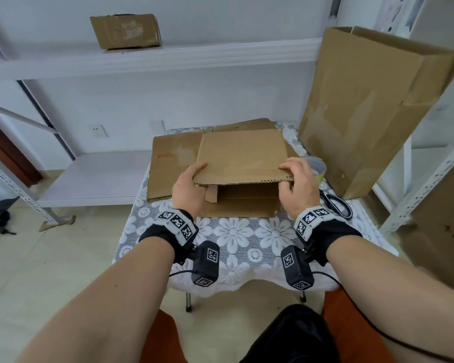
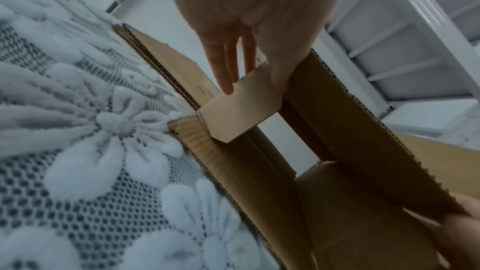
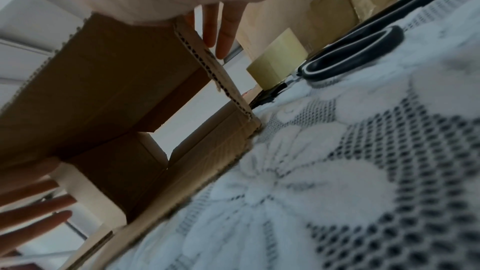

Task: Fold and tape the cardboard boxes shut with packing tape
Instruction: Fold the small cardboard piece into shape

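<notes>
A small brown cardboard box (image 1: 240, 155) lies on its side on the table, its open end facing me. My left hand (image 1: 194, 176) pinches the near left corner of its raised top panel, thumb on top. In the left wrist view its straight fingers (image 2: 226, 69) lie against a small side flap (image 2: 239, 108). My right hand (image 1: 288, 174) grips the near right corner, fingers curled over the panel edge (image 3: 207, 63). A packing tape roll (image 1: 317, 166) stands just behind my right hand, also visible as the tape roll (image 3: 278, 63) in the right wrist view.
Black-handled scissors (image 1: 336, 203) lie right of the box. Flattened cardboard (image 1: 171, 166) lies under and left of it. A tall open box (image 1: 372, 108) stands at the table's right rear. The lace tablecloth (image 1: 247, 237) covers the small table. Another box (image 1: 126, 30) sits on the shelf.
</notes>
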`<state>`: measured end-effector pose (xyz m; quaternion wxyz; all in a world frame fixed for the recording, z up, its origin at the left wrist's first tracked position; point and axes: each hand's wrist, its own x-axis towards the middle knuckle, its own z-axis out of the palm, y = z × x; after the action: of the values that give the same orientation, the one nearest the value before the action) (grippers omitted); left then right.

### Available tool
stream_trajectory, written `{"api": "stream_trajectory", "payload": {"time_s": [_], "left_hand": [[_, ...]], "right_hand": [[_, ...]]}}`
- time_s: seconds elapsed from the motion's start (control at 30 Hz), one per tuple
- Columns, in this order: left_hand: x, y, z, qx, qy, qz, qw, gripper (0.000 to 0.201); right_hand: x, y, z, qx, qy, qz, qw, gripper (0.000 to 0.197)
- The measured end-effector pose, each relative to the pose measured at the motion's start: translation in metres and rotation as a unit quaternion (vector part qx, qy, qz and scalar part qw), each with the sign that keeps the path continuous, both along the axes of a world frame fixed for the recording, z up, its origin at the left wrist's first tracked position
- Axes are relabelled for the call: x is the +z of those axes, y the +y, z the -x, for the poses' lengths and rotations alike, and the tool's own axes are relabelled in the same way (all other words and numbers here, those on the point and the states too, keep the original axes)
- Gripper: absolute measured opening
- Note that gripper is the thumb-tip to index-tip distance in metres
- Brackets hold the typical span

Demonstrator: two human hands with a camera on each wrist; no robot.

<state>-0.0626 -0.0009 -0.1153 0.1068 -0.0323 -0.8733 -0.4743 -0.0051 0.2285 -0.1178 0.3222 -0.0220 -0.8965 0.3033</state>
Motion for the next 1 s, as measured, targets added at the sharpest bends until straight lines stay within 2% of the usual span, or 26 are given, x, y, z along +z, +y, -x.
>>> {"api": "stream_trajectory", "payload": {"time_s": [0.13, 0.43, 0.57, 0.73, 1.0], "left_hand": [[-0.001, -0.009, 0.005, 0.033, -0.005, -0.04, 0.999, 0.062], [0.004, -0.007, 0.0, 0.003, 0.002, -0.039, 0.999, 0.063], [0.004, -0.007, 0.001, 0.005, -0.006, -0.051, 0.999, 0.062], [0.002, -0.009, -0.004, -0.012, -0.011, -0.042, 0.999, 0.06], [-0.003, -0.018, -0.005, -0.043, -0.013, -0.042, 0.998, 0.057]], "right_hand": [[0.0, 0.001, -0.001, 0.018, -0.016, 0.021, 0.999, 0.043], [-0.006, 0.002, 0.002, 0.039, -0.11, -0.005, 0.993, 0.06], [-0.005, 0.003, 0.007, 0.019, -0.102, -0.032, 0.994, 0.055], [0.002, 0.0, 0.012, -0.046, -0.116, -0.092, 0.988, 0.051], [-0.001, -0.005, 0.013, -0.03, -0.098, -0.093, 0.99, 0.038]]}}
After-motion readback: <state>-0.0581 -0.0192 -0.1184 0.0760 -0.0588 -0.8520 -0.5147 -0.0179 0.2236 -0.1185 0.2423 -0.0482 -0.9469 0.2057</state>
